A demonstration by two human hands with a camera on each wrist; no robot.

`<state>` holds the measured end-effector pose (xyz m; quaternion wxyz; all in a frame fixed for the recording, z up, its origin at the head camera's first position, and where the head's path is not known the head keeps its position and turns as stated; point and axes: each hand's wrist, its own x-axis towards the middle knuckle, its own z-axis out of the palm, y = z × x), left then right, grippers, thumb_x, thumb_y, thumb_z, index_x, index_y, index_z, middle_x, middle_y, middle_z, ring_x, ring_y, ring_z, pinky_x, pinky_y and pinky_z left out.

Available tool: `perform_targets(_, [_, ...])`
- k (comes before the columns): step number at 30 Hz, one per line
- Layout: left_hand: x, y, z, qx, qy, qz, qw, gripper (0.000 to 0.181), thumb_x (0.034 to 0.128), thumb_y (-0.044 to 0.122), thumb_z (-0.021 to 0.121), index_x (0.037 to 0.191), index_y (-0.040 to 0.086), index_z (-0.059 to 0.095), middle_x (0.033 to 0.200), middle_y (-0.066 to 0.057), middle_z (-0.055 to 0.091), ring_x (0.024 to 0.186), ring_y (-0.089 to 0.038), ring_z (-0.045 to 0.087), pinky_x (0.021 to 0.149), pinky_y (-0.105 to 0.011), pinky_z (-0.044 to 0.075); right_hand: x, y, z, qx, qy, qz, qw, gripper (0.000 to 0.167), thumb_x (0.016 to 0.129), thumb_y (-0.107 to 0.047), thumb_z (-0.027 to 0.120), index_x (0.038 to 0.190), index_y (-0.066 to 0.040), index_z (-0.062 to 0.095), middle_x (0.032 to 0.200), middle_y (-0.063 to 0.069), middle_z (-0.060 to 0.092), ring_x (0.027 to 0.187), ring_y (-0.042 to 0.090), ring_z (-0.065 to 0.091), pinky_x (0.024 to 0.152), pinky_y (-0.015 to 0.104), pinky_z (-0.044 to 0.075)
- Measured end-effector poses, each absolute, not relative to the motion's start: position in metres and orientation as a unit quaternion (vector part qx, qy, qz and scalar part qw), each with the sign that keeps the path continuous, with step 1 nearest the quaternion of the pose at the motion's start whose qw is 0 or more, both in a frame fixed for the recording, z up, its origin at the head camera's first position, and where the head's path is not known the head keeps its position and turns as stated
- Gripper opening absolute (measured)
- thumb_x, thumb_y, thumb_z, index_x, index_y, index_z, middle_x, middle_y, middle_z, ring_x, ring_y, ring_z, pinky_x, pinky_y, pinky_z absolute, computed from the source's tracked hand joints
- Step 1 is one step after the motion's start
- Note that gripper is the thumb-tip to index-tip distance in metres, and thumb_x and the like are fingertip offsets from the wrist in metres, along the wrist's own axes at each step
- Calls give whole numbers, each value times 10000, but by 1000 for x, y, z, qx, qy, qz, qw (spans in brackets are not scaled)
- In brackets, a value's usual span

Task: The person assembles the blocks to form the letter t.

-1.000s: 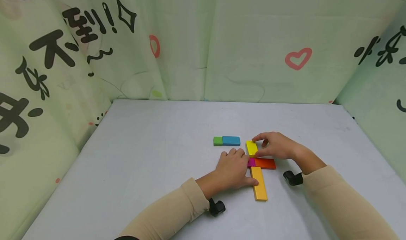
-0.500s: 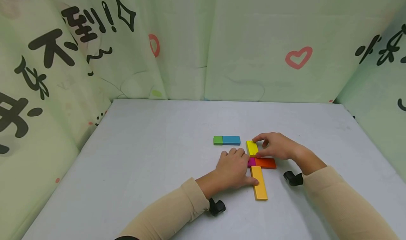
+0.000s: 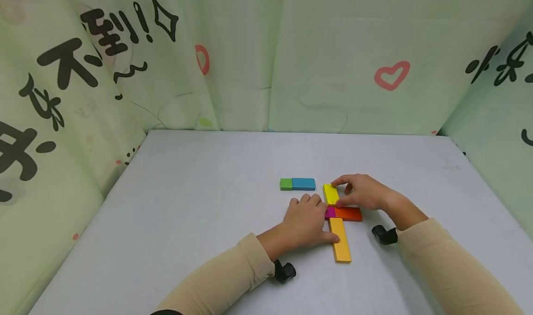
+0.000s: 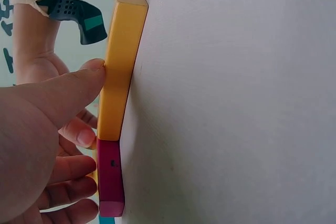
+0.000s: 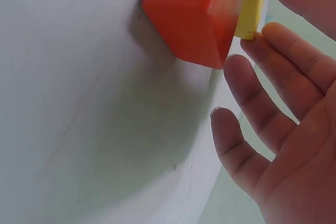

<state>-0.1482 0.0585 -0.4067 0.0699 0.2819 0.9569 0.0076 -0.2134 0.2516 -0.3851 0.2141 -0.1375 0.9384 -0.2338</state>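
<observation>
My left hand point(image 3: 305, 220) rests on the magenta block point(image 3: 330, 213), its thumb touching the orange-yellow block point(image 3: 342, 248). In the left wrist view the thumb lies on the long orange-yellow block point(image 4: 122, 66), with fingertips against the magenta block point(image 4: 109, 177). My right hand point(image 3: 368, 192) holds the yellow block point(image 3: 331, 194) between thumb and fingers, above the magenta one. A red-orange block point(image 3: 350, 214) extends right from the magenta block. In the right wrist view it point(image 5: 189, 14) stands large beside the yellow block point(image 5: 251, 11) and my right hand point(image 5: 294, 108).
A green block point(image 3: 286, 184) and a blue block point(image 3: 303, 184) lie end to end, left of the yellow block. The white table point(image 3: 166, 204) is bordered by a pale green curtain point(image 3: 316, 42) at the back and sides.
</observation>
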Motion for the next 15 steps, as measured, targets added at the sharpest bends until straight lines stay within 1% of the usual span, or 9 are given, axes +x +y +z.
perform_targets(5, [-148,58,-407,283,956,6,70,758,788,770,624,1281,194,646,1183,48,568,1037,-128,480,819,-323,429,-213,251,-386,-137,940,-229,212,531,872,-228,770,1346,-58,601,1105,138,614,980,283,555,751,339,548])
perform_targets(15, [-148,59,-407,282,957,6,71,765,788,771,623,1289,193,641,1195,47,567,1041,-131,479,823,-326,427,-212,250,-385,-134,942,-226,210,523,874,-216,770,1346,-63,602,1096,140,613,972,281,558,735,328,553])
